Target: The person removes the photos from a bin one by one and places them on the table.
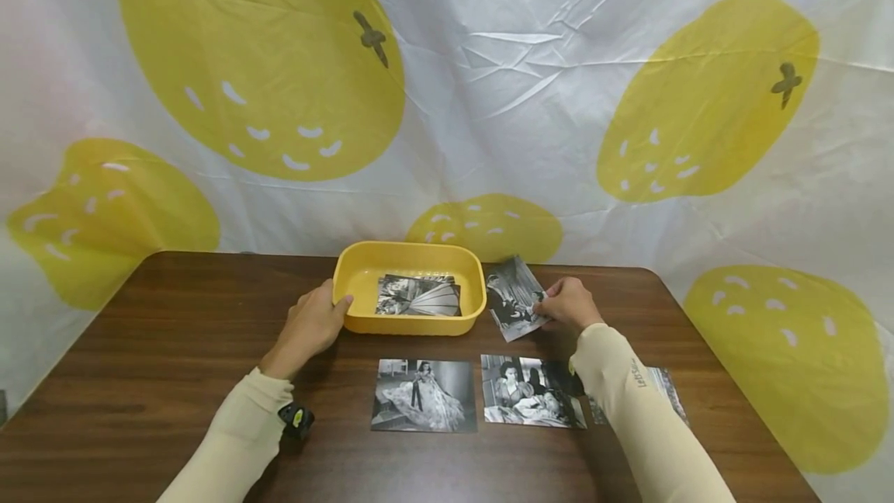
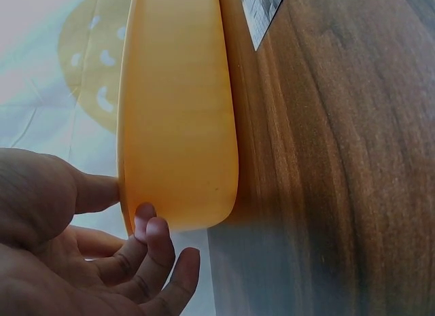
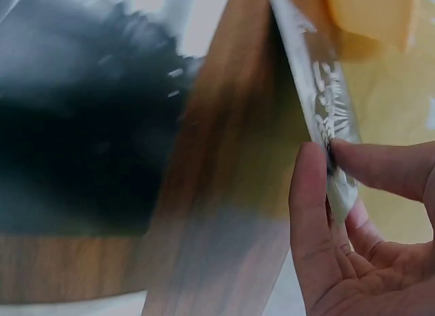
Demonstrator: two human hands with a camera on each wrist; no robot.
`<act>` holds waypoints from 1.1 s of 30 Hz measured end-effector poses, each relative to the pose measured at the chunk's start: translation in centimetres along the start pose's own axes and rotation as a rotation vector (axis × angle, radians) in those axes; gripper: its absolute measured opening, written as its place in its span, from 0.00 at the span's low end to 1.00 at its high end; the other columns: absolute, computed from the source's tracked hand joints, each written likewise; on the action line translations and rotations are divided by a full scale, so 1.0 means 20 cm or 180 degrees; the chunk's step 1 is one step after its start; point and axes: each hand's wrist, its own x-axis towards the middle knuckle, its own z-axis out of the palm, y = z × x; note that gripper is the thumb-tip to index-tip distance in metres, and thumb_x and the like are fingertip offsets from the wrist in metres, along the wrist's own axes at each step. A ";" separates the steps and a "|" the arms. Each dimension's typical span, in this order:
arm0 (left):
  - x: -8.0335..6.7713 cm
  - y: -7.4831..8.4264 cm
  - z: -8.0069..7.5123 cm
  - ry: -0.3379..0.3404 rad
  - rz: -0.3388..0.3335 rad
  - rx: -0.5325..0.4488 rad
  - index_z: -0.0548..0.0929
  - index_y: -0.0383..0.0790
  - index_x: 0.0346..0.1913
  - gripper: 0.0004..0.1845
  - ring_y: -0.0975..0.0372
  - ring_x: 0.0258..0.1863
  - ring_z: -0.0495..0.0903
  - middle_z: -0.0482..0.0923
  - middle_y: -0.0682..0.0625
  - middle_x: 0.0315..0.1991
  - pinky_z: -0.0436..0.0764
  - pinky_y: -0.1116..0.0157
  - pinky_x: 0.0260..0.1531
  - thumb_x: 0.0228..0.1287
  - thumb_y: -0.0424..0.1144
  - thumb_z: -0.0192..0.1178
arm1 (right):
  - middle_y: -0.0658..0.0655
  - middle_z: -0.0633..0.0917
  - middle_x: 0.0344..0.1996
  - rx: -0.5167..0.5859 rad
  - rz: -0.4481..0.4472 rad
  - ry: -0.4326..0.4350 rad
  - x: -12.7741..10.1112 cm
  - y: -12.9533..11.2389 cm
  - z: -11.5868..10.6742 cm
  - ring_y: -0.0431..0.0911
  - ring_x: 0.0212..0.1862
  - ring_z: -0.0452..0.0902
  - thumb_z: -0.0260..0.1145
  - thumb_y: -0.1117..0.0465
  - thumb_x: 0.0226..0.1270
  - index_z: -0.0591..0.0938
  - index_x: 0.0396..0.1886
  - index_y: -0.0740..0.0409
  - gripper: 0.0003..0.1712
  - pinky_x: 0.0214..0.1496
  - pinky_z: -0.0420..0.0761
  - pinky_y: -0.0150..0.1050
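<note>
My left hand (image 1: 312, 322) grips the left end of a yellow plastic basin (image 1: 405, 324), thumb over the rim and fingers against the outer wall. Inside the basin lies a small pile of black-and-white photos (image 1: 419, 296). To the right of the basin, my right hand (image 1: 570, 303) pinches a black-and-white photo (image 1: 515, 297) by its right edge between thumb and fingers. The right wrist view shows this held photo (image 3: 329, 98) nearly edge-on, tilted above the wooden table. Its left side comes close to the basin's right end in the head view.
On the brown wooden table (image 1: 174, 363), a photo of a figure in a wide gown (image 1: 424, 396) lies in front of the basin. Another photo (image 1: 528, 390) lies to its right, and a further one (image 1: 667, 390) is partly hidden under my right forearm. A lemon-print curtain (image 1: 489, 138) hangs behind.
</note>
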 end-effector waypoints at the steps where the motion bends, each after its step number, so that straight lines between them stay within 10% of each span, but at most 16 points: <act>1: 0.00 0.00 0.00 0.0004 -0.0001 0.0005 0.68 0.24 0.66 0.24 0.51 0.39 0.75 0.77 0.39 0.43 0.75 0.53 0.41 0.81 0.42 0.49 | 0.65 0.80 0.32 -0.0176 0.0004 0.0016 0.00 0.00 0.00 0.50 0.23 0.85 0.71 0.71 0.58 0.76 0.39 0.74 0.14 0.31 0.86 0.44; 9: 0.00 0.00 0.00 0.0030 0.0054 -0.0020 0.69 0.24 0.64 0.23 0.52 0.37 0.75 0.77 0.40 0.41 0.75 0.53 0.39 0.80 0.41 0.49 | 0.53 0.81 0.13 -0.1126 0.0087 0.0043 -0.02 0.01 -0.01 0.43 0.18 0.78 0.78 0.56 0.57 0.85 0.21 0.62 0.15 0.26 0.78 0.39; 25: 0.00 -0.01 0.00 0.0065 0.0120 -0.0041 0.71 0.25 0.63 0.22 0.51 0.39 0.76 0.78 0.40 0.41 0.76 0.51 0.41 0.80 0.41 0.50 | 0.63 0.83 0.27 -0.1314 0.0232 -0.0060 -0.04 0.03 0.02 0.47 0.21 0.81 0.79 0.52 0.59 0.77 0.44 0.72 0.29 0.24 0.81 0.38; 33: 0.00 -0.01 0.00 0.0073 0.0132 -0.0033 0.71 0.24 0.63 0.22 0.51 0.38 0.76 0.78 0.40 0.40 0.76 0.51 0.40 0.80 0.41 0.50 | 0.63 0.84 0.30 -0.1639 -0.0104 -0.0009 -0.03 -0.02 0.00 0.55 0.29 0.81 0.79 0.51 0.57 0.81 0.37 0.69 0.25 0.34 0.80 0.49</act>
